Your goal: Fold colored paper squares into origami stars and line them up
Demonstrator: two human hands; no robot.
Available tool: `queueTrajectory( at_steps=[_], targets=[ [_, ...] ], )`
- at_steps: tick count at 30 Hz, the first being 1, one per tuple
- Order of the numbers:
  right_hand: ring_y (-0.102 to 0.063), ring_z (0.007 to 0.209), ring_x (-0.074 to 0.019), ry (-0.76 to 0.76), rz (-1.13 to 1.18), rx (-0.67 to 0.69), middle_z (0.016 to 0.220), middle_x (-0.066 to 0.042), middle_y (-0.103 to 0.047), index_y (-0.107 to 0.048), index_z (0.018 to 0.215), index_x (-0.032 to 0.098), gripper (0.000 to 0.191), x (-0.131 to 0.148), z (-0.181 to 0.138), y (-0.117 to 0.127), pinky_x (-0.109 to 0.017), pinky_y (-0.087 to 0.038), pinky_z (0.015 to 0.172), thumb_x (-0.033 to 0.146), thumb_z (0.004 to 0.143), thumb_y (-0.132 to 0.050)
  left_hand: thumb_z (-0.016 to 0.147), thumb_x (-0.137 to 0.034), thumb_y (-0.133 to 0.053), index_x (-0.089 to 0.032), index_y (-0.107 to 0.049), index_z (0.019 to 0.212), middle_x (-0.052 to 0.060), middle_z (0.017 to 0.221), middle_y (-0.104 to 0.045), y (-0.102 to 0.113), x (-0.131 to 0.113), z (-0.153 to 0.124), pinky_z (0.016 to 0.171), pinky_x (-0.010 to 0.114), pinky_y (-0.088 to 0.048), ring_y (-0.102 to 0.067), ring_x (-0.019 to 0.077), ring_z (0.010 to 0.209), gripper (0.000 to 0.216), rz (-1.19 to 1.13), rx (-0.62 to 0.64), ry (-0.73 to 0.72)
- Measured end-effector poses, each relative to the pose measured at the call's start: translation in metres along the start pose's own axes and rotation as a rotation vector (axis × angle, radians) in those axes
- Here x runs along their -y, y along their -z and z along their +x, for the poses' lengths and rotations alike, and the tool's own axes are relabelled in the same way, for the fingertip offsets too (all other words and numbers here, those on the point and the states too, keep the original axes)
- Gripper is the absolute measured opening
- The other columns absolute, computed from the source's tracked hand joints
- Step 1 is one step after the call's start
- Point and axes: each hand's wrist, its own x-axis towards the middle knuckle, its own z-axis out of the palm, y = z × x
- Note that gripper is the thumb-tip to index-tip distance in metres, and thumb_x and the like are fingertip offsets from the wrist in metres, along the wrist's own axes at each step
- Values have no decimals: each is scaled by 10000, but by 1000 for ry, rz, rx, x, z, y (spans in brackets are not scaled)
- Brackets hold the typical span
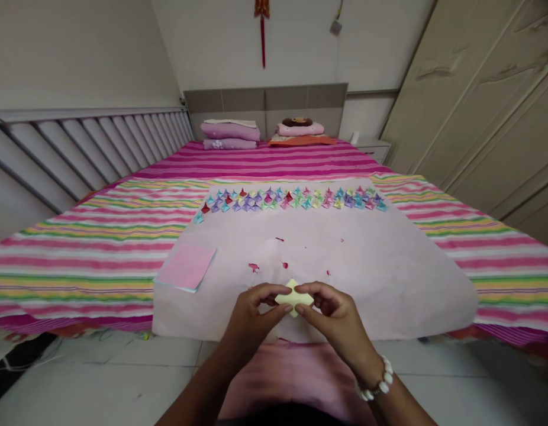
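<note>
A small pale yellow piece of folded origami paper (293, 300) is held up in front of me, over the near edge of the white sheet. My left hand (261, 309) pinches its left side between thumb and index finger. On the other side my right hand (328, 306), with a white bead bracelet at the wrist, pinches it the same way. The fingertips cover parts of the paper, and its corners stick out at top, bottom, left and right. Left of my hands lies a stack of square paper (187, 267), pink on top with light blue edges below.
Rows of small folded paper pieces (292, 200) in many colours stand along the far part of the white sheet (367, 254). Red marks or scraps (253, 268) dot its middle. A striped bed (79, 248) lies underneath, with folded bedding (232, 133) at the headboard.
</note>
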Motion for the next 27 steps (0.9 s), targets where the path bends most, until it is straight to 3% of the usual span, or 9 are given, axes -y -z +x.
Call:
queueTrajectory(
  at_steps=[5, 9, 12, 15, 19, 24, 27],
  targets=[
    [-578, 719, -170, 137, -147, 11, 834, -34, -667, -707, 924, 229, 173, 2, 0, 0, -312, -485, 684, 204, 754, -686, 741, -235, -694, -209, -707, 929, 39, 864, -714, 0, 2, 0, 725, 297, -483, -613, 178, 775, 190, 176, -18, -121],
    [-585, 751, -189, 221, -254, 65, 822, -40, -649, -712, 971, 252, 175, 3, 0, 1, -326, -483, 679, 228, 820, -627, 797, -243, -640, -208, -700, 849, 31, 794, -662, 1, 3, 0, 701, 280, -469, -603, 166, 758, 87, 211, 15, -198],
    [-571, 747, -188, 221, -260, 96, 785, -38, -621, -726, 898, 253, 124, 4, 0, 2, -317, -470, 666, 249, 829, -623, 789, -236, -642, -209, -699, 776, 35, 823, -631, 2, 0, 1, 741, 286, -458, -592, 174, 807, 64, 184, 11, -216],
    [-546, 727, -178, 172, -202, 90, 736, -23, -569, -717, 743, 231, 92, 5, 2, 2, -307, -453, 667, 277, 797, -659, 774, -235, -647, -195, -697, 754, 41, 841, -658, 2, -2, 1, 773, 298, -452, -599, 186, 834, 67, 68, 58, -121],
    [-506, 639, -148, 59, -102, 72, 657, 3, -544, -636, 586, 199, 196, 4, 3, 2, -280, -421, 611, 304, 730, -718, 667, -266, -745, -165, -672, 618, 2, 612, -654, -2, 3, 1, 625, 260, -445, -584, 149, 632, 134, -200, 13, 129],
    [-523, 641, -150, -48, -9, 59, 673, -6, -596, -669, 640, 193, 168, -1, 3, 2, -277, -416, 608, 329, 724, -720, 636, -312, -770, -150, -668, 579, -9, 583, -645, -9, 11, 1, 615, 242, -443, -558, 115, 599, 200, -439, -121, 242],
    [-536, 661, -154, -78, 29, 17, 675, -5, -606, -684, 659, 190, 167, -5, 2, 1, -281, -417, 640, 338, 734, -709, 673, -339, -748, -158, -718, 726, 11, 696, -683, -15, 13, 0, 664, 249, -472, -595, 127, 688, 191, -515, -123, 282]
  ],
)
